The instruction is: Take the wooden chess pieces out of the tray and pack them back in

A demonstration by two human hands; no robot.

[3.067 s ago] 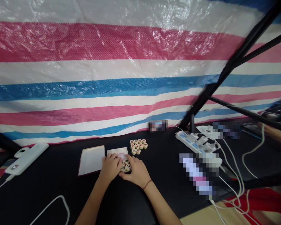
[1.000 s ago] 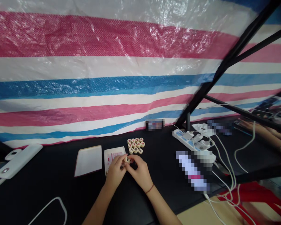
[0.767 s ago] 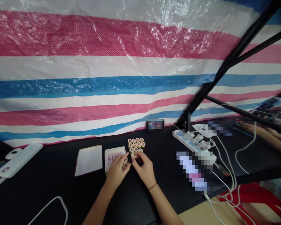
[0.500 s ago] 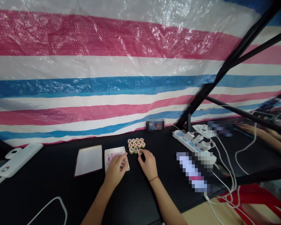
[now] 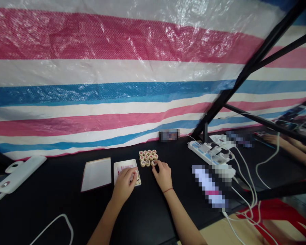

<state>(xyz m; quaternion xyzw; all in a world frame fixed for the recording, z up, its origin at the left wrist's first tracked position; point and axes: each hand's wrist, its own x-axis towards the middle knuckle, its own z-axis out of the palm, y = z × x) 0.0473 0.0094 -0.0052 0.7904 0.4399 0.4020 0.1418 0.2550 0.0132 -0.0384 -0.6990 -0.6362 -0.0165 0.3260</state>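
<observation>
Several round wooden chess pieces lie packed in a cluster on the black table. My right hand reaches to the cluster's near right corner, its fingertips pinched on a chess piece that touches the others. My left hand rests on a small open white box just left of the cluster. Its fingers are curled over a few more pieces at the box's near right corner. What lies under the palm is hidden.
A flat white lid lies left of the box. A power strip with plugs and white cables sits to the right. A white power bank and a cable lie at the left. Another person's arm rests far right. A striped tarp hangs behind.
My hands, together over the box before, have parted. The right hand carried a piece up and right to the cluster's near edge. The left hand stayed on the box.
</observation>
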